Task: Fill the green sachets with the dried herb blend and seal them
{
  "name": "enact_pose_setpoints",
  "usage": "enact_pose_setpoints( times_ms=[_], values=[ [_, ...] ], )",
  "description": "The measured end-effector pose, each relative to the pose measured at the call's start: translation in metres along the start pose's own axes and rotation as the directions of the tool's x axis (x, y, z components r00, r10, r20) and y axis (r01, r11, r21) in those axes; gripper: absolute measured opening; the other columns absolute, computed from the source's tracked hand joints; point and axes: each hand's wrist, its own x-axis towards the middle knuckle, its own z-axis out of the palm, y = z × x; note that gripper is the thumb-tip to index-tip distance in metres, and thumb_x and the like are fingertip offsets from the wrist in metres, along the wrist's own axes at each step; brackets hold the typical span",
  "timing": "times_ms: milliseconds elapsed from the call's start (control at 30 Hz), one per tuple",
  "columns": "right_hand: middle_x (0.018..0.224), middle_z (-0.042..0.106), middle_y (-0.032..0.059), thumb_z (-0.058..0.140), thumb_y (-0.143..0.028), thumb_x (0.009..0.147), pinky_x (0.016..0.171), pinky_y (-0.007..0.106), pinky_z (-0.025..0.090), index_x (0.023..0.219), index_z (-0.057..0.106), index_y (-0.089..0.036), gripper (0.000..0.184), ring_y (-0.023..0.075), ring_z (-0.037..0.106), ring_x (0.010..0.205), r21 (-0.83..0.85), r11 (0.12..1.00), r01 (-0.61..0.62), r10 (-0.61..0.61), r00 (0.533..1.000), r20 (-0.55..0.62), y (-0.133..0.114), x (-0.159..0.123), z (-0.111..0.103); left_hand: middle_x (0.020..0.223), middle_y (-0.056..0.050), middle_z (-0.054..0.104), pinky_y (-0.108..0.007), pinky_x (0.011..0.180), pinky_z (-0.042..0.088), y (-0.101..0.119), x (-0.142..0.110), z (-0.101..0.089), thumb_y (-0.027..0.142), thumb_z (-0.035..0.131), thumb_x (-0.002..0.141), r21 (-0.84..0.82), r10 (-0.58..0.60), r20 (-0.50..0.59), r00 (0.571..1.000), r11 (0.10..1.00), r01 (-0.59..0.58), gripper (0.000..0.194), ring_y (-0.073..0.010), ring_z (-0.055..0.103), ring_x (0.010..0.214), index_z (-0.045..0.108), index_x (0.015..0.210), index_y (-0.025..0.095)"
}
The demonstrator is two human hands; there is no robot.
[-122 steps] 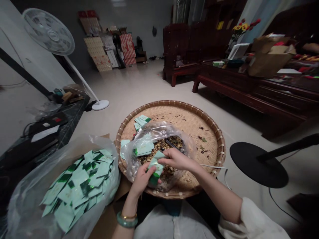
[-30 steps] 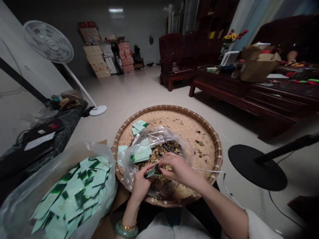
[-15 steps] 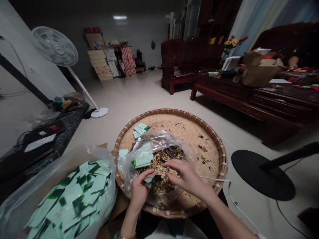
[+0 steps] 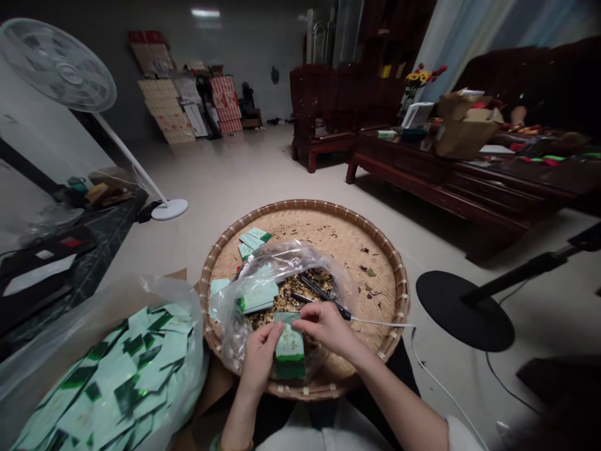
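Observation:
Between my two hands is a small green paper-like sachet (image 4: 290, 346) with a darker green lower band. My left hand (image 4: 259, 358) pinches its upper left edge, and my right hand (image 4: 326, 327) pinches the upper right corner. Below them, a clear plastic bag (image 4: 300, 252) lies open, holding a loose brown and yellow dried mix (image 4: 287, 291). A stack of green sachets (image 4: 259, 297) rests in the bag's left side. Across the mix lies a slim black two-armed tool (image 4: 323, 295) with a white cord, partly behind my right hand.
The bag sits in a round woven bamboo tray (image 4: 398, 275), where more sachets (image 4: 254, 239) and dried scraps lie. To the left, a big plastic bag (image 4: 200, 351) is full of sachets. A black stand base (image 4: 464, 310) and white cord (image 4: 436, 378) are on the right.
My right hand, spread over the mix before, now pinches the sachet's top. The sachet has turned its printed front to view and come up between both hands. The camera view has shifted right.

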Motion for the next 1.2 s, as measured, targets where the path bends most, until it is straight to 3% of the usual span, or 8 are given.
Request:
enact_pose_setpoints(
  times_ms=[167, 300, 467, 600, 767, 900, 1067, 1200],
  values=[
    [0.052, 0.055, -0.0033, 0.067, -0.032, 0.066, 0.048, 0.021, 0.034, 0.060, 0.063, -0.014, 0.019, 0.0089, 0.045, 0.049, 0.213, 0.969, -0.126, 0.138, 0.990, -0.043, 0.016, 0.005, 0.006, 0.065, -0.003, 0.069, -0.023, 0.058, 0.046, -0.003, 0.001, 0.010, 0.049, 0.070, 0.066, -0.115, -0.063, -0.052, 0.997, 0.992, 0.057, 0.040, -0.0162, 0.060, 0.062, 0.073, 0.079, 0.011],
    [0.055, 0.059, -0.0012, 0.067, -0.032, 0.067, 0.048, 0.021, 0.040, 0.062, 0.063, -0.014, 0.019, 0.0108, 0.051, 0.050, 0.216, 0.966, -0.145, 0.163, 0.984, -0.070, 0.023, 0.009, 0.010, 0.067, -0.005, 0.071, -0.027, 0.058, 0.049, -0.005, 0.000, 0.018, 0.044, 0.078, 0.057, -0.231, -0.207, 0.073, 0.976, 0.948, 0.218, 0.048, -0.0179, 0.064, 0.057, 0.070, 0.091, 0.011],
    [0.093, 0.066, 0.0085, 0.057, -0.029, 0.081, 0.077, 0.032, 0.049, 0.100, 0.064, -0.013, 0.026, 0.0192, 0.060, 0.084, -0.164, 0.986, 0.009, -0.034, 0.988, -0.151, 0.031, 0.015, -0.008, 0.070, -0.008, 0.072, -0.028, 0.059, 0.052, -0.002, 0.000, 0.020, 0.039, 0.083, 0.050, -0.301, -0.267, 0.049, 0.962, 0.915, 0.269, 0.048, -0.0195, 0.067, 0.059, 0.069, 0.085, 0.009],
    [0.111, 0.057, 0.0177, 0.062, -0.018, 0.077, 0.090, 0.042, 0.043, 0.126, 0.047, -0.007, 0.053, 0.0278, 0.051, 0.104, -0.729, 0.685, 0.001, -0.098, 0.991, -0.092, 0.037, 0.021, -0.023, 0.069, -0.008, 0.073, -0.028, 0.058, 0.053, 0.000, 0.003, 0.019, 0.037, 0.085, 0.048, -0.336, -0.275, 0.029, 0.961, 0.903, 0.269, 0.046, -0.0190, 0.067, 0.058, 0.069, 0.080, 0.008],
    [0.105, 0.057, 0.0172, 0.060, -0.012, 0.073, 0.083, 0.039, 0.046, 0.116, 0.052, -0.007, 0.044, 0.0281, 0.052, 0.100, -0.879, 0.477, -0.018, 0.024, 1.000, -0.008, 0.036, 0.030, -0.022, 0.069, -0.008, 0.073, -0.027, 0.060, 0.052, 0.000, 0.004, 0.019, 0.037, 0.085, 0.046, -0.310, -0.256, -0.014, 0.967, 0.920, 0.239, 0.047, -0.0182, 0.067, 0.060, 0.070, 0.080, 0.009],
    [0.103, 0.059, 0.0161, 0.060, -0.017, 0.071, 0.083, 0.037, 0.045, 0.106, 0.058, -0.008, 0.036, 0.0260, 0.053, 0.098, -0.793, 0.608, -0.023, 0.023, 1.000, -0.011, 0.036, 0.033, -0.032, 0.072, -0.009, 0.074, -0.028, 0.065, 0.052, -0.001, 0.003, 0.014, 0.038, 0.083, 0.049, -0.273, -0.241, -0.014, 0.970, 0.935, 0.228, 0.047, -0.0189, 0.067, 0.063, 0.071, 0.083, 0.010],
    [0.109, 0.064, 0.0106, 0.057, -0.019, 0.073, 0.081, 0.034, 0.047, 0.117, 0.059, -0.013, 0.044, 0.0221, 0.059, 0.095, -0.316, 0.949, -0.003, 0.008, 1.000, 0.012, 0.024, 0.029, -0.063, 0.070, -0.007, 0.073, -0.026, 0.062, 0.051, -0.001, 0.004, 0.006, 0.038, 0.083, 0.049, -0.233, -0.213, -0.027, 0.977, 0.952, 0.201, 0.047, -0.0183, 0.066, 0.063, 0.071, 0.085, 0.010],
    [0.102, 0.068, 0.0060, 0.060, -0.030, 0.076, 0.068, 0.028, 0.048, 0.121, 0.059, -0.016, 0.048, 0.0184, 0.062, 0.080, -0.146, 0.988, -0.046, 0.079, 0.970, 0.228, 0.001, 0.021, -0.072, 0.071, -0.006, 0.073, -0.024, 0.060, 0.049, -0.001, 0.006, 0.009, 0.037, 0.082, 0.051, -0.155, -0.179, -0.002, 0.984, 0.972, 0.176, 0.044, -0.0171, 0.065, 0.062, 0.071, 0.084, 0.011]
  ],
)
